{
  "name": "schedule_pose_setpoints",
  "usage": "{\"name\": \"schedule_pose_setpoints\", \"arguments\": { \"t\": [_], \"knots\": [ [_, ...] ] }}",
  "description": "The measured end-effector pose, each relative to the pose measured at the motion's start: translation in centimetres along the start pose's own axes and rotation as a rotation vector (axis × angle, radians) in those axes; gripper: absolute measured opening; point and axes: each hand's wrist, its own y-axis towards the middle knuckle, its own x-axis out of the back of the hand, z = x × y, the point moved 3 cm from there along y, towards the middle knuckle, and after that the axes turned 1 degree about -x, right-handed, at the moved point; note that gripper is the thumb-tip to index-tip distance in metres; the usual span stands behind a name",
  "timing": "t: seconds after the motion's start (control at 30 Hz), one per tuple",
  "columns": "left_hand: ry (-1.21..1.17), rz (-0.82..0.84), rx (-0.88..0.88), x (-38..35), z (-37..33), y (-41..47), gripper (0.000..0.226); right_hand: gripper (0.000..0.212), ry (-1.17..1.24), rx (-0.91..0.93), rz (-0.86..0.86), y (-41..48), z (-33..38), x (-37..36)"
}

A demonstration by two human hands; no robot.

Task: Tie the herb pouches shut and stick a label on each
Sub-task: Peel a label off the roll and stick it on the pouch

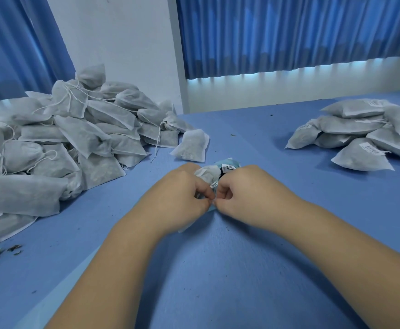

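Tying step. The left hand point(184, 189) and right hand point(240, 189) meet fingertip to fingertip over the blue counter point(218, 269). Each pinches the thin white drawstring point(214, 184) of one pouch point(207, 174), which lies just beyond the knuckles. The knot is best drawn snug against the gathered neck with an even pull from both sides, since the gauzy, non-woven fabric crumples readily. Soft, pillow-shaped untied pouches point(70, 129) heap at left; flat labelled pouches point(358, 129) stack at right.
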Motion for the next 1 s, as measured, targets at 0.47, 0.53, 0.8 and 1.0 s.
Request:
{"name": "schedule_pose_setpoints", "arguments": {
  "t": [0.47,0.53,0.8,1.0],
  "knots": [
    [-0.063,0.002,0.093,0.3,0.2,0.0,0.023,0.01,0.28,-0.203,0.181,-0.1,-1.0,0.5],
    [-0.07,0.006,0.126,0.4,0.5,0.0,0.027,0.013,0.375,-0.245,0.279,-0.2,-1.2,0.7],
    [-0.113,0.029,0.171,0.5,1.0,0.1,0.02,0.021,0.436,-0.244,0.488,-0.7,-2.7,2.3],
    [-0.152,0.018,0.179,0.7,1.2,0.0,0.02,0.026,0.441,-0.25,0.508,-0.6,-3.6,3.2]
  ]
}}
